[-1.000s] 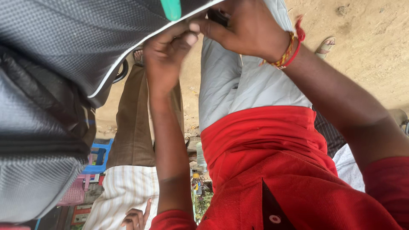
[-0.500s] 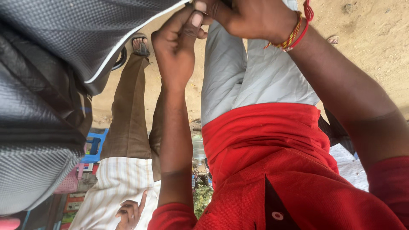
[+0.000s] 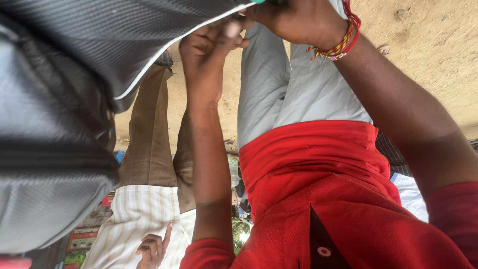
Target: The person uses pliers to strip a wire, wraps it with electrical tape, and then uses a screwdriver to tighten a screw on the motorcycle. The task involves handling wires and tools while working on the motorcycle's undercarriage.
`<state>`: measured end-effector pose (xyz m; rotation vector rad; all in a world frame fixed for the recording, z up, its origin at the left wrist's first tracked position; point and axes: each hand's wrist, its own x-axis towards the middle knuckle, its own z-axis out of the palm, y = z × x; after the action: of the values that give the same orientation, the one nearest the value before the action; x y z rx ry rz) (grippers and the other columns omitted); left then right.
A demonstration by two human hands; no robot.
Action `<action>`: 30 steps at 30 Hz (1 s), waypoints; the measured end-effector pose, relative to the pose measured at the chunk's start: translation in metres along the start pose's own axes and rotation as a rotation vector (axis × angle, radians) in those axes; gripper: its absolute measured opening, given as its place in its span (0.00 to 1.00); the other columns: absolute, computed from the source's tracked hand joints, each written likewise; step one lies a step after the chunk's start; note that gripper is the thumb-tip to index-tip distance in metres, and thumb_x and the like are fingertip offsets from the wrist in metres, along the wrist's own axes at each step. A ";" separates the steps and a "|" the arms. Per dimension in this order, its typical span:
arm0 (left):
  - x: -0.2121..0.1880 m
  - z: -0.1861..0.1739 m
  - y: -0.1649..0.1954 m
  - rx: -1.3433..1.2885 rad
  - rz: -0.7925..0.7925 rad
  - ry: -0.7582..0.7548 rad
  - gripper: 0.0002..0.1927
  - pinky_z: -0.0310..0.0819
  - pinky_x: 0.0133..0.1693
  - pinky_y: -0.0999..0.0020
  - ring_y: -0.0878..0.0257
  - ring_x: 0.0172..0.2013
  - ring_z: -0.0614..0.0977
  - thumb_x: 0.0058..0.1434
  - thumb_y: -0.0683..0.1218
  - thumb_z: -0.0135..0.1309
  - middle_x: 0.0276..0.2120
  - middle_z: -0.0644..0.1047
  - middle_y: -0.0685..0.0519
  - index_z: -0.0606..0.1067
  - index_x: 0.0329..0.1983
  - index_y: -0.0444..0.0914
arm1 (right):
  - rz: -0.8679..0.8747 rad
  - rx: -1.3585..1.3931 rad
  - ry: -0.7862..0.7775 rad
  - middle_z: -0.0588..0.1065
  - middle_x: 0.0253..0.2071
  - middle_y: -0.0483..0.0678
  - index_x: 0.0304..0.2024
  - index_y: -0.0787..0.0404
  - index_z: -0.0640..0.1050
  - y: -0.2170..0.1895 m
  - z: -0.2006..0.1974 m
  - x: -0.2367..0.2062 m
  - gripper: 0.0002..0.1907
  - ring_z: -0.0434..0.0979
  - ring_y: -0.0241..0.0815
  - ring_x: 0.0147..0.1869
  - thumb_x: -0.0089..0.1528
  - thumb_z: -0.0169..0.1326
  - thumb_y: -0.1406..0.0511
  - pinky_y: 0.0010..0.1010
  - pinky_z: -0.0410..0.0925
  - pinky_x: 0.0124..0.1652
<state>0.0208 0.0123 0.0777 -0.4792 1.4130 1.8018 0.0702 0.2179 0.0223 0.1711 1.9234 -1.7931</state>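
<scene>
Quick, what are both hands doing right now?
Left hand: closed, pinching the white-trimmed edge of the grey bag.
Right hand: closed at the same edge; what it grips is cut off from view.

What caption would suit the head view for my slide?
Left hand and braceleted right hand meet at the white-piped edge of a grey bag, over a red shirt.
</scene>
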 end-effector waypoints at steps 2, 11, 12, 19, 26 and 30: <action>-0.006 0.010 0.002 0.369 0.026 0.133 0.09 0.84 0.44 0.67 0.63 0.40 0.87 0.72 0.43 0.57 0.40 0.85 0.49 0.80 0.51 0.34 | 0.047 0.011 0.035 0.82 0.44 0.49 0.51 0.65 0.80 -0.005 -0.001 -0.001 0.07 0.84 0.40 0.45 0.74 0.61 0.66 0.30 0.74 0.43; -0.004 0.018 -0.004 0.776 0.356 0.424 0.08 0.75 0.34 0.63 0.60 0.27 0.82 0.67 0.46 0.57 0.26 0.80 0.49 0.77 0.37 0.35 | -0.009 -0.132 0.208 0.77 0.37 0.53 0.42 0.63 0.79 -0.074 -0.011 -0.042 0.07 0.78 0.46 0.38 0.68 0.58 0.64 0.35 0.70 0.39; -0.002 0.015 -0.006 0.806 0.330 0.442 0.08 0.75 0.34 0.61 0.57 0.26 0.82 0.67 0.46 0.57 0.25 0.80 0.49 0.77 0.36 0.36 | -0.056 -0.219 0.226 0.76 0.36 0.54 0.42 0.64 0.79 -0.087 -0.013 -0.051 0.08 0.77 0.49 0.39 0.66 0.59 0.64 0.36 0.70 0.39; 0.009 0.007 -0.015 0.928 0.267 0.135 0.16 0.79 0.43 0.55 0.45 0.42 0.86 0.56 0.37 0.49 0.37 0.83 0.41 0.79 0.46 0.38 | 0.035 -0.222 0.155 0.77 0.31 0.51 0.39 0.63 0.79 -0.174 -0.036 -0.102 0.14 0.78 0.45 0.33 0.64 0.59 0.58 0.35 0.71 0.36; 0.003 0.011 0.015 1.148 0.335 0.336 0.14 0.75 0.45 0.47 0.40 0.42 0.82 0.62 0.47 0.56 0.42 0.81 0.38 0.78 0.51 0.40 | 0.149 -0.428 0.156 0.73 0.25 0.52 0.42 0.64 0.80 -0.238 -0.036 -0.080 0.13 0.69 0.46 0.27 0.65 0.60 0.59 0.38 0.63 0.30; -0.001 0.012 0.038 1.036 0.186 0.351 0.11 0.77 0.46 0.49 0.43 0.43 0.83 0.65 0.49 0.55 0.41 0.83 0.41 0.81 0.46 0.42 | -0.249 -0.353 0.140 0.69 0.34 0.50 0.43 0.65 0.74 -0.281 -0.019 -0.056 0.12 0.69 0.44 0.36 0.72 0.58 0.62 0.34 0.65 0.39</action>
<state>-0.0051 0.0201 0.1066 -0.1005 2.4347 0.8962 -0.0038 0.2154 0.2994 -0.0705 2.4149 -1.5879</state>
